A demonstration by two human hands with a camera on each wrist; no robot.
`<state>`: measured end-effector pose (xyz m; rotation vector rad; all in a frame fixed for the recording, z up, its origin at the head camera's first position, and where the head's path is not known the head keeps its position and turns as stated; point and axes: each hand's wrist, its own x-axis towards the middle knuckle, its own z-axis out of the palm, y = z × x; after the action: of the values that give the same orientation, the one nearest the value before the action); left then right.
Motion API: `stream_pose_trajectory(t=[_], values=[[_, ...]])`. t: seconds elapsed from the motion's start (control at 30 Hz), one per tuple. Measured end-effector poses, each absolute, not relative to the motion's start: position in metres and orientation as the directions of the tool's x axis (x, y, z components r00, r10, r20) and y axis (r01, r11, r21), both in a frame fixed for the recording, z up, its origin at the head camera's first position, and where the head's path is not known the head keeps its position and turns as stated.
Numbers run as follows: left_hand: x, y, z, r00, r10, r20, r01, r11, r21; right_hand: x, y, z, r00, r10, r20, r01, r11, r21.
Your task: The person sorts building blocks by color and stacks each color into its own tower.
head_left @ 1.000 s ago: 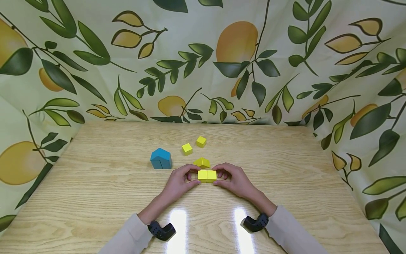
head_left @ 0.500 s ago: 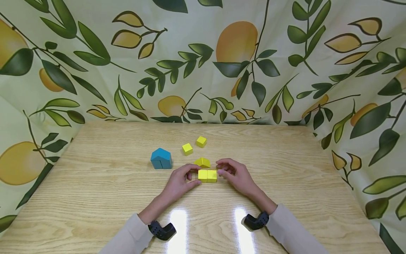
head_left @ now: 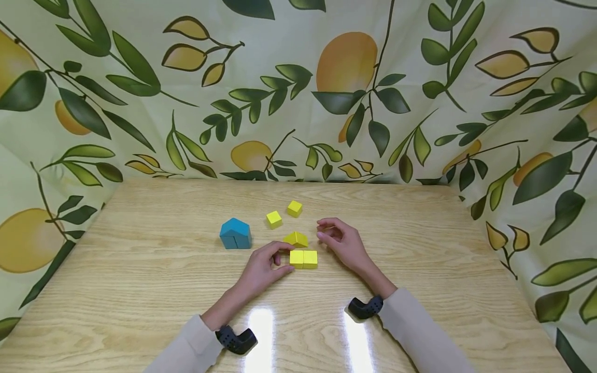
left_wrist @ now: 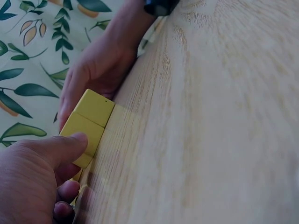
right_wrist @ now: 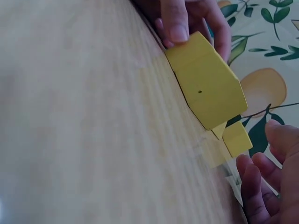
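Observation:
Two yellow blocks stand side by side, touching, in front of the person: the left block (head_left: 296, 259) and the right block (head_left: 310, 259). The left hand (head_left: 262, 265) pinches the left block between thumb and fingers; in the left wrist view its thumb lies against the block's face. The right hand (head_left: 346, 247) hovers to the right of the blocks, apart from them, fingers loosely bent and holding nothing. Just behind the pair sits a yellow triangular block (head_left: 296, 238), its lower part partly hidden.
Farther back lie two small yellow cubes (head_left: 274, 219). Left of them stands a blue house-shaped stack of blocks (head_left: 235, 234) with a pointed top. The wooden table (head_left: 154, 248) ends at a hanging fruit-patterned cloth (head_left: 275, 46).
The right hand has let go of the right yellow block and moved away from it, to the right and farther back. The left hand keeps its pinch; the blocks stay put.

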<state>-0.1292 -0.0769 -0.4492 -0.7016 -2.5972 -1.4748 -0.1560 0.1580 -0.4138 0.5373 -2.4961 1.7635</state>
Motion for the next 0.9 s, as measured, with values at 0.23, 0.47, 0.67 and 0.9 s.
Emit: stream_pose_trajectory(t=[0.23,0.47,0.67,0.9], values=[[-0.128,-0.077,-0.450,-0.888,0.360,0.286,0.429,0.423,0.798,-0.175,0.157,-0.430,-0.938,-0.260,0.230,-0.318,0.375,-0.871],[-0.130,-0.078,-0.450,-0.885,0.363,0.291,0.434,0.420,0.797,-0.199,0.160,-0.450,-0.928,-0.293,0.231,-0.337,0.394,-0.855],[-0.129,-0.079,-0.449,-0.888,0.363,0.282,0.427,0.426,0.798,-0.212,0.158,-0.450,-0.929,-0.301,0.215,-0.333,0.433,-0.837],[-0.129,-0.079,-0.450,-0.885,0.365,0.288,0.433,0.422,0.797,-0.227,0.154,-0.450,-0.923,-0.332,0.195,-0.340,0.467,-0.816]])
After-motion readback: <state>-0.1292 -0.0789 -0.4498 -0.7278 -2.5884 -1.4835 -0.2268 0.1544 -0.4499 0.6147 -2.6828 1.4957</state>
